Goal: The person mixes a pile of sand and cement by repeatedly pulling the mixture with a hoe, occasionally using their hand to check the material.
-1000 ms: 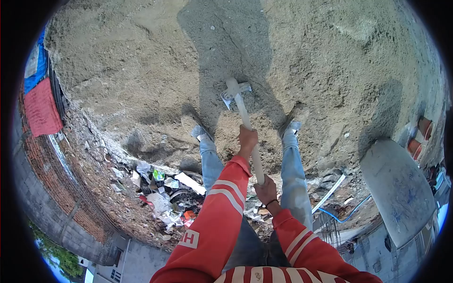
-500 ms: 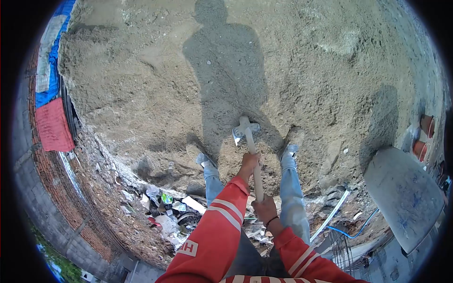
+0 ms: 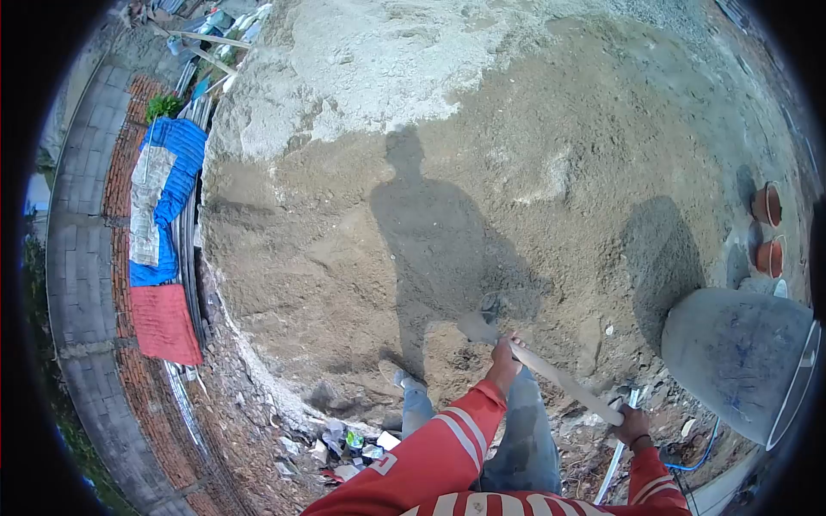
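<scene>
My left hand (image 3: 505, 365) is wrapped around the upper shaft of a long-handled hoe (image 3: 564, 381), close to its head. My right hand (image 3: 632, 426) closes on the handle's butt end, out to the right. The pale handle slants from lower right to upper left. At its far end the hoe head (image 3: 478, 327) overlaps the damp sandy heap (image 3: 516, 232), in my shadow, and its blade shows only partly. A shoe (image 3: 397, 376) stands on the sand to the left of the hoe.
On the right stands a large grey drum (image 3: 731, 353), with buckets (image 3: 768, 256) beyond it. Litter (image 3: 353, 443) and rubble lie below the heap's edge. A blue tarp (image 3: 179, 146) and red cloth (image 3: 163, 322) lie along the brick wall at left.
The hoe has swung from nearly upright in view to a slant, its butt moving right with my right hand. My view has tilted up, bringing the paler sand in.
</scene>
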The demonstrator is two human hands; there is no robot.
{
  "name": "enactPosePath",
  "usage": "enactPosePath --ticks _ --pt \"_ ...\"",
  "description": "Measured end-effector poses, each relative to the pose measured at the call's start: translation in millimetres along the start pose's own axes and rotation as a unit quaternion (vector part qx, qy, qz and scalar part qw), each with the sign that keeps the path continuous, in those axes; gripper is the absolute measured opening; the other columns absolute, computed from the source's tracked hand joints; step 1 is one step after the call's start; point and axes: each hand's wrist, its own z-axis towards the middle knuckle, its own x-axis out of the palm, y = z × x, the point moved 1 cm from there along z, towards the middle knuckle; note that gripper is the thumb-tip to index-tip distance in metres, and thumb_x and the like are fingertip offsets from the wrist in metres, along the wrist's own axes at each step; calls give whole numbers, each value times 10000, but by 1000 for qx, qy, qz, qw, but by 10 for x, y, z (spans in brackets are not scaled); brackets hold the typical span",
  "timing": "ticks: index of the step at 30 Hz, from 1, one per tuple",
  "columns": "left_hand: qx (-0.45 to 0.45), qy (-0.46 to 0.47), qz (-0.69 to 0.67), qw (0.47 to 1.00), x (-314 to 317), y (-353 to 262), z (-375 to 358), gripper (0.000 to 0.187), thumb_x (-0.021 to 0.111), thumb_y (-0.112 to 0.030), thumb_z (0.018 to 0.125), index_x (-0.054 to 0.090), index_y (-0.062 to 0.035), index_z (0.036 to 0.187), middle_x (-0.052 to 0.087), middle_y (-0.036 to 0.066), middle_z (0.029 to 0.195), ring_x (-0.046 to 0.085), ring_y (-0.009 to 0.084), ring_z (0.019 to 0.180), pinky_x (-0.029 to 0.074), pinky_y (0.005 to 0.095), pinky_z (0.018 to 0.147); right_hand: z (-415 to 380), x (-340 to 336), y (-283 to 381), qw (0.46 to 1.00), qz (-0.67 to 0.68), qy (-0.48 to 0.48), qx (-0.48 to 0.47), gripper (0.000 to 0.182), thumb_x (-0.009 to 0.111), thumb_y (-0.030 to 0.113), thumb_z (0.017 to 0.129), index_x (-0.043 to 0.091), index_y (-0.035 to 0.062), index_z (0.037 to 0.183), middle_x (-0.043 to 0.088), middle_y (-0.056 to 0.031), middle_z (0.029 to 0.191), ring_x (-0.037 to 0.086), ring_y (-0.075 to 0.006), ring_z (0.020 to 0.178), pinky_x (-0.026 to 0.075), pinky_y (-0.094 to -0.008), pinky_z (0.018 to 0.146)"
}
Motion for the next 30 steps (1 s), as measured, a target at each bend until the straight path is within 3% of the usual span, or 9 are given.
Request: enactPosePath --ticks 4,6,10,12,15,16,17,22,30 --pt "66 130 27 989 553 -171 -1086 86 595 -153 848 516 -121 842 449 5 645 467 176 621 438 366 698 151 -798 70 995 19 -93 10 180 690 162 619 597 136 772 635 -117 720 628 -344 699 503 -449 621" --pt "47 121 -2 991 681 -533 -1538 90 605 -148 842 516 -136 834 451 -1 644 468 171 642 434 363 727 221 -1020 254 982 43 -152 -102 219 675 125 572 562 122 759 614 -105 710 618 -331 705 485 -441 600" --pt "169 183 18 968 348 -1663 -1888 129 632 -180 820 513 -157 774 448 0 621 476 172 638 431 363 719 184 -1713 1342 980 60 -100 -161 245 681 192 617 580 126 830 643 -96 788 632 -324 755 482 -446 638" --pt "196 101 -18 975 436 -1967 -2564 188 623 -218 823 498 -163 695 460 -3 591 484 168 605 433 348 685 82 -2062 1958 965 88 -62 -238 257 676 212 637 576 123 856 643 -98 788 633 -323 767 478 -451 631" --pt "247 160 -47 955 -668 -3038 -2305 275 579 -248 839 465 -162 604 474 -3 546 478 160 534 448 373 626 104 -2096 2814 934 108 -24 -339 304 698 249 643 574 135 896 644 -106 807 631 -336 785 476 -462 636" --pt "274 119 -43 954 -948 -3287 -2344 249 572 -257 839 476 -158 632 465 -16 538 471 155 520 447 338 601 89 -2172 3148 923 110 6 -368 317 705 262 644 575 140 906 645 -109 818 630 -342 790 478 -466 643" --pt "307 43 -46 950 -865 -3248 -2701 198 563 -258 845 492 -148 696 471 -27 563 475 143 544 445 309 592 93 -2182 3477 911 115 1 -397 320 712 260 645 575 143 909 645 -109 821 629 -349 791 478 -469 647" --pt "289 -16 38 957 -1494 -4118 -2619 180 559 -249 846 501 -132 724 482 -23 590 489 147 580 452 326 621 284 -2411 5121 865 113 35 -489 363 745 254 638 579 131 935 643 -124 822 625 -366 798 483 -475 655" --pt "270 -25 154 950 -1806 -5060 -2452 157 554 -235 849 516 -105 769 501 -16 634 511 154 637 465 352 669 444 -2901 6682 812 63 46 -579 375 717 348 711 572 99 950 636 -126 806 626 -365 779 493 -465 645"
